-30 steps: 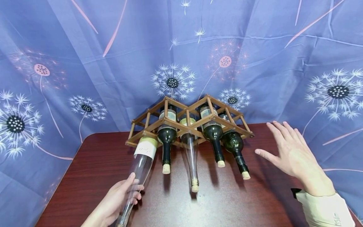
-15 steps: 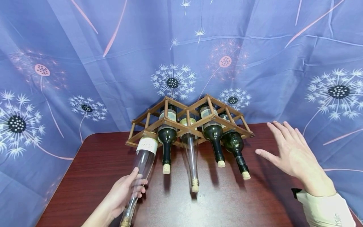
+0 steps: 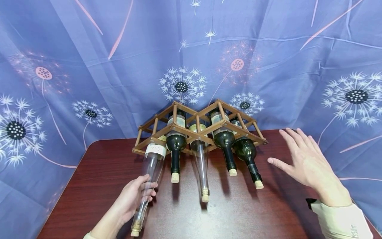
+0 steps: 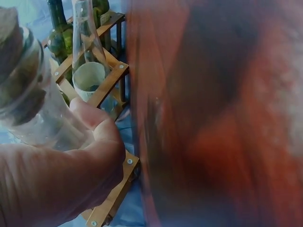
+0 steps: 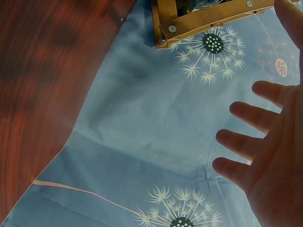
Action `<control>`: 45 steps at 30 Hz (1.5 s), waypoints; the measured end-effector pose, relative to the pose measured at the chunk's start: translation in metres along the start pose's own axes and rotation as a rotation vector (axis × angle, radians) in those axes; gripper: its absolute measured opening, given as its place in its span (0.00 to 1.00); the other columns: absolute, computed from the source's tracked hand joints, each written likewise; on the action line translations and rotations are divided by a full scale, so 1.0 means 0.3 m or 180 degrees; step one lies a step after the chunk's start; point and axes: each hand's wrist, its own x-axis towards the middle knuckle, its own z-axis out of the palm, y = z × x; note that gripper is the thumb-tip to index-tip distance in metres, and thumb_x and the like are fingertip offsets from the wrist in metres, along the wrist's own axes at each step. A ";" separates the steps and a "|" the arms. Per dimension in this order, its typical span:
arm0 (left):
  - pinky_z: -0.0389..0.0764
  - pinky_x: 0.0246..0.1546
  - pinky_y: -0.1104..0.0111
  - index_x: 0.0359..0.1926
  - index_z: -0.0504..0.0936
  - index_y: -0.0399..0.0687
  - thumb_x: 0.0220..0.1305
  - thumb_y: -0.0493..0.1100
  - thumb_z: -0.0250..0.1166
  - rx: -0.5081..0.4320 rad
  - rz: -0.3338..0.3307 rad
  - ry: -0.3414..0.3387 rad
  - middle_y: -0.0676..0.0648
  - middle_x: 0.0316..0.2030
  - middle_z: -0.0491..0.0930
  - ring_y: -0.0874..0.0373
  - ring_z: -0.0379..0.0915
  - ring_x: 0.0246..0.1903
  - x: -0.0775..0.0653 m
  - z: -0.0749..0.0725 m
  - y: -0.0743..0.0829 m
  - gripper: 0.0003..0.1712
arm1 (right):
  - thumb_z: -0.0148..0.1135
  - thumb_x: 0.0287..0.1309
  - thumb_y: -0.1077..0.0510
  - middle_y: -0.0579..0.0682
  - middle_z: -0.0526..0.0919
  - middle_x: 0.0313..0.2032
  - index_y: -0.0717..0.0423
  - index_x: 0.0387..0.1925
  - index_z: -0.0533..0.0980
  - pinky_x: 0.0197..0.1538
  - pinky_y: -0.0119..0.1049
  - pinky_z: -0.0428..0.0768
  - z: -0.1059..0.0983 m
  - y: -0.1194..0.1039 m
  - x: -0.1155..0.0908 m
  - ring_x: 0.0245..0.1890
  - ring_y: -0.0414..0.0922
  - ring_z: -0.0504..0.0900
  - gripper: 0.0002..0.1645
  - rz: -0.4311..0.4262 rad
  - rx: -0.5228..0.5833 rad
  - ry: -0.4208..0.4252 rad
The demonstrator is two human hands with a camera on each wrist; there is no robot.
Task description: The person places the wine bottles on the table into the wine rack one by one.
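Note:
My left hand [image 3: 134, 199] grips a clear glass bottle [image 3: 154, 162] with a white label and a cork in its neck. The bottle's base end lies inside the left-hand opening of a wooden wine rack [image 3: 162, 132], and its neck points toward me. In the left wrist view the corked neck [image 4: 21, 71] fills the left side, with the thumb [image 4: 87, 113] along the glass. My right hand [image 3: 307, 162] is held to the right of the rack with its fingers spread, holding nothing.
The rack also holds green bottles [image 3: 176, 142] [image 3: 224, 139] [image 3: 245, 149] and another clear bottle [image 3: 200, 156], all corked, necks forward. It stands at the back of a dark red wooden table [image 3: 244, 212]. Blue dandelion-print cloth [image 3: 134, 76] hangs behind.
The left hand has moved forward and slightly right, sliding the clear bottle deeper into the rack; more of its label is behind the wood. The right hand has hardly moved.

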 end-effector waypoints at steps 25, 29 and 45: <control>0.80 0.39 0.64 0.49 0.62 0.40 0.69 0.40 0.47 -0.0406 0.0142 -0.0020 0.32 0.51 0.76 0.51 0.78 0.36 0.057 0.036 0.020 0.11 | 0.67 0.50 0.28 0.64 0.62 0.69 0.53 0.78 0.54 0.71 0.63 0.42 0.007 -0.003 0.001 0.72 0.65 0.52 0.63 -0.0065 0.0002 0.0061; 0.80 0.40 0.63 0.49 0.62 0.40 0.69 0.39 0.46 -0.0430 0.0123 -0.0022 0.33 0.50 0.77 0.51 0.78 0.37 0.070 0.042 0.024 0.11 | 0.67 0.49 0.28 0.64 0.63 0.69 0.54 0.77 0.55 0.71 0.63 0.43 0.008 -0.004 0.002 0.72 0.65 0.52 0.62 -0.0081 -0.0002 0.0078; 0.80 0.39 0.66 0.54 0.62 0.35 0.71 0.40 0.46 -0.0498 0.0214 -0.0058 0.37 0.47 0.78 0.54 0.79 0.36 0.098 0.050 0.039 0.15 | 0.67 0.50 0.29 0.64 0.62 0.69 0.55 0.77 0.55 0.72 0.61 0.40 0.006 -0.001 0.001 0.73 0.65 0.50 0.62 -0.0063 -0.0006 0.0035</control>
